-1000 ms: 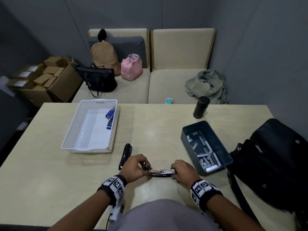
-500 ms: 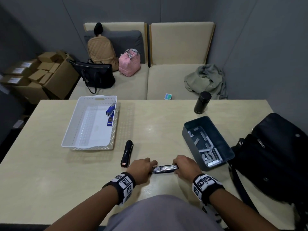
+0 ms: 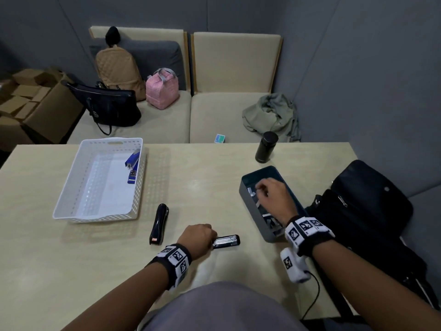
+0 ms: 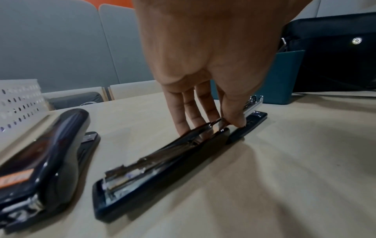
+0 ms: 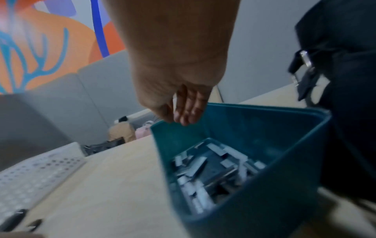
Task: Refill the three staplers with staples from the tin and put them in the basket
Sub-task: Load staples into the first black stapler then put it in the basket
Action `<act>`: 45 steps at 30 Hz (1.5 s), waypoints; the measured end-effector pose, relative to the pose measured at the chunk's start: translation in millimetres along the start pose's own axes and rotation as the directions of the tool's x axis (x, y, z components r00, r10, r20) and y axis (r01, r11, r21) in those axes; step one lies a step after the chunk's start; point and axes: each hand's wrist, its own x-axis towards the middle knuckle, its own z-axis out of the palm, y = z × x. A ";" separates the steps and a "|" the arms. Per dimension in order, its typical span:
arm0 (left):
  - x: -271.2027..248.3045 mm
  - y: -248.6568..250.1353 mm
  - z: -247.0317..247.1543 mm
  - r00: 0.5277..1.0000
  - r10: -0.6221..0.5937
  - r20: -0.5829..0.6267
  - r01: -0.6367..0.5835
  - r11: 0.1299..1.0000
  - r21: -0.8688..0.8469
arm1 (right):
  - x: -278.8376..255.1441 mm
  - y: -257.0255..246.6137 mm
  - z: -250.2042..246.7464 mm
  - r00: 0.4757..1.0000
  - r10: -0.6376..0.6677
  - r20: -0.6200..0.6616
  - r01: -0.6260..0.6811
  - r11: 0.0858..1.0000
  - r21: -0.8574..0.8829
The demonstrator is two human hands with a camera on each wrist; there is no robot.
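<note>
A black stapler (image 3: 226, 241) (image 4: 162, 154) lies opened flat at the table's near edge, its metal magazine showing. My left hand (image 3: 200, 236) (image 4: 211, 127) pinches it near the hinge. My right hand (image 3: 262, 191) (image 5: 181, 116) hovers over the dark teal tin (image 3: 253, 218) (image 5: 254, 209), fingers curled toward the thumb. Whether they hold anything is unclear. Loose staple strips (image 5: 203, 169) lie in the tin. A second, closed black stapler (image 3: 159, 223) (image 4: 44, 145) lies left of my left hand. A blue stapler (image 3: 132, 164) sits in the white basket (image 3: 69, 177).
A black bag (image 3: 362, 211) lies on the table just right of the tin. A black bottle (image 3: 266, 146) stands beyond the tin near the far edge. Bare tabletop (image 3: 195, 182) lies between basket and tin. A sofa with bags runs behind the table.
My right hand has let go of the opened stapler and moved right and forward over the tin. My left hand stays on the stapler, which still lies flat.
</note>
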 end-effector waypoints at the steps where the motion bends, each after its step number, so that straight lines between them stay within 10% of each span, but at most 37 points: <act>1: -0.7 0.7 0.6 1.000 -0.004 -0.004 0.004 1.000 0.001 | 4.1 13.1 -4.0 0.997 0.052 0.057 -0.049 0.997 -0.060; 7: -4.7 3.4 3.9 1.000 0.014 -0.008 -0.013 0.999 0.040 | -6.3 58.1 10.7 0.794 0.266 0.547 -0.003 0.901 -0.434; 16: -6.4 7.2 1.7 1.000 -0.013 -0.010 0.013 0.999 0.044 | -20.0 48.8 22.4 0.869 0.253 0.425 0.063 0.796 -0.602; 23: -7.8 5.9 -2.9 1.000 0.002 -0.003 -0.002 0.999 0.043 | -0.8 17.2 -1.4 0.983 0.150 0.103 -0.162 0.980 0.114; 31: -6.9 3.3 -0.2 1.000 -0.003 -0.013 0.003 1.000 0.011 | 4.1 -52.5 9.0 0.935 0.102 0.339 -0.320 0.652 0.688; 40: -8.5 2.7 3.7 0.999 -0.033 -0.040 0.032 0.999 -0.011 | -38.4 -46.5 51.0 0.840 0.015 0.542 -0.112 0.983 0.147; 45: -6.8 2.1 0.9 0.999 -0.037 -0.032 0.036 0.999 -0.016 | -54.2 -44.6 62.0 0.818 0.017 0.575 0.060 0.992 -0.115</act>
